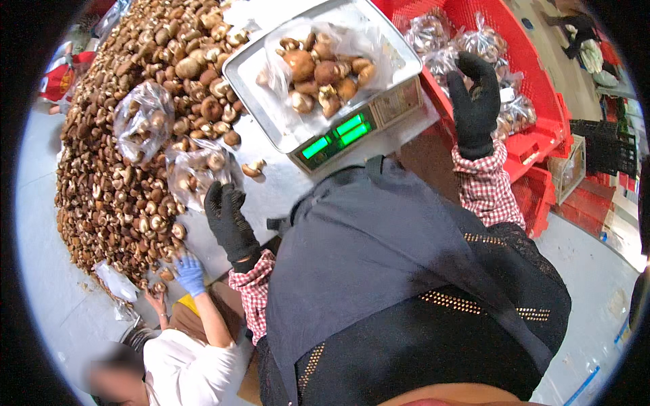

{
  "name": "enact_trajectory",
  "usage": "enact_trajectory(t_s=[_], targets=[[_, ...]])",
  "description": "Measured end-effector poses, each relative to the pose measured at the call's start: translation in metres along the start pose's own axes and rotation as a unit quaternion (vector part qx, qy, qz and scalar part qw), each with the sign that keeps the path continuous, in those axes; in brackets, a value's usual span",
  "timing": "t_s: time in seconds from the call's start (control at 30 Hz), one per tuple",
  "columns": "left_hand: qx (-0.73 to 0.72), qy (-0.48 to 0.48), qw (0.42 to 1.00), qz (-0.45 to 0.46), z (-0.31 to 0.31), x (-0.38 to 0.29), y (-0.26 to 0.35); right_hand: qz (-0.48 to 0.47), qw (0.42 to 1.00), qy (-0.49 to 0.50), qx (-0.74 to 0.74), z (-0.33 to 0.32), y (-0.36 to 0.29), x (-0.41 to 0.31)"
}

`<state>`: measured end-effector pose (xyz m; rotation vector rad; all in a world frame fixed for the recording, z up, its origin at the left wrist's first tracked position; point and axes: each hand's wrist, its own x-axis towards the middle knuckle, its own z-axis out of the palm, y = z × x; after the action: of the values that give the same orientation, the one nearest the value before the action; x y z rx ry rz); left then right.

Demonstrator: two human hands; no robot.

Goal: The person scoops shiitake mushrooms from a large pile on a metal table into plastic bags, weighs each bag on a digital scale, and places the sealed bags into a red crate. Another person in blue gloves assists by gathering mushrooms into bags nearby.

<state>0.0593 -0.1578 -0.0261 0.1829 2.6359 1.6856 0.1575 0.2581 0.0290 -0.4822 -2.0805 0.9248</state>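
Note:
My left hand (228,223), in a black glove, is at the lower edge of a clear plastic bag of mushrooms (200,170). Its fingertips overlap the bag; whether they grip it I cannot tell. A second filled bag (143,122) lies just beyond, against a large heap of shiitake mushrooms (127,203). My right hand (476,104), gloved in black too, hovers over a red plastic crate (538,81), thumb and fingers apart with nothing between them. Between my hands, an open bag of mushrooms (325,71) rests on the metal pan of a digital scale (332,137) with green-lit displays.
One loose mushroom (254,167) lies on the metal table (259,198). Several tied mushroom bags (480,43) fill the crate. At lower left a co-worker in a white top (188,365) reaches into the heap, one hand blue-gloved (189,274). Black crates (604,142) stand far right.

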Motion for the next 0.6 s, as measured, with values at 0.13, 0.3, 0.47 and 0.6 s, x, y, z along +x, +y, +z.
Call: enact_trajectory(t_s=[0.13,0.3,0.47,0.6], targets=[[-0.091,0.091,0.991,-0.048,-0.036,-0.013,-0.013,0.165,0.985,-0.035,0.028,0.001,0.023,-0.019],[-0.163,0.066,0.977,0.121,-0.016,0.027,0.077,-0.139,0.984,-0.063,-0.090,0.050,-0.016,0.012],[0.112,-0.284,0.937,0.170,0.089,0.070,0.159,-0.204,0.806,-0.420,-0.363,0.113,-0.093,0.023],[0.001,-0.214,0.965,0.150,0.073,0.073,0.171,-0.167,0.941,-0.294,-0.012,0.069,-0.056,0.079]])
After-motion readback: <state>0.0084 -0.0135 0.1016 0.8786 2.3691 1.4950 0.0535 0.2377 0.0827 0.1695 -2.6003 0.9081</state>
